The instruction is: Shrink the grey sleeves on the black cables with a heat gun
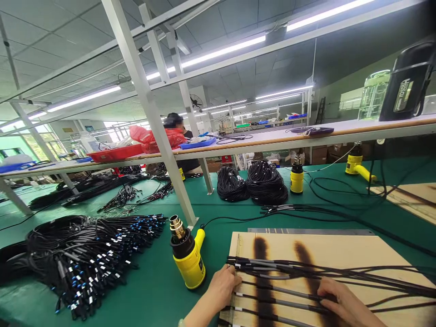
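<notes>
Across the board (335, 247), black cables (293, 292) are laid lengthwise, the nearer ones spaced, probably so that each can be reached singly. Cable ends at the board's left edge are pinched by the left hand (223, 286), nearly closed. Farther along, a cable is touched by the half-curled right hand (335, 297); whether it is gripped cannot be told.

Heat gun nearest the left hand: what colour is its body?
Heat gun body: yellow, head view.
</notes>
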